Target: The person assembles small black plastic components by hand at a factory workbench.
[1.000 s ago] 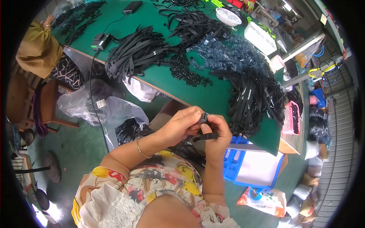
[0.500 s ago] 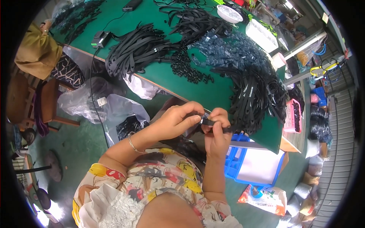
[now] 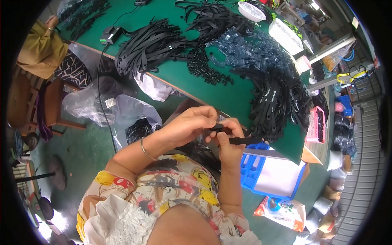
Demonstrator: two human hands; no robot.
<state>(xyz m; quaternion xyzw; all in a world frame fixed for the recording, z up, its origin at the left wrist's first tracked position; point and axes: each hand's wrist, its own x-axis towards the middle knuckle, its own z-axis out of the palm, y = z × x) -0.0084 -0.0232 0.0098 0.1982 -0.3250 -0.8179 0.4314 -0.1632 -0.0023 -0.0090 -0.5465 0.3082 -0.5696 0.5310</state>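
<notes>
My left hand point(image 3: 191, 124) and my right hand point(image 3: 230, 142) meet in front of my body, just off the near edge of the green table point(image 3: 204, 92). Between their fingertips is a small dark fitting point(image 3: 217, 127), pinched from both sides; its exact shape is too small to make out. A black webbing strap point(image 3: 245, 141) runs out from the right hand's grip toward the right. Close beyond the hands lies a pile of black straps with white print point(image 3: 267, 104). Small black plastic pieces point(image 3: 204, 71) are heaped farther off.
More black straps point(image 3: 149, 49) and clear plastic pieces point(image 3: 253, 51) cover the table. A white tray point(image 3: 286, 36), a bowl point(image 3: 251, 12) and a pink basket point(image 3: 316, 124) stand right. Below lies a blue compartment tray point(image 3: 254, 171). A co-worker's sleeve point(image 3: 41, 53) shows far left.
My fingers have shifted around the dark fitting, and my right hand has turned a little. More of the strap now sticks out on the right. The view has tilted slightly.
</notes>
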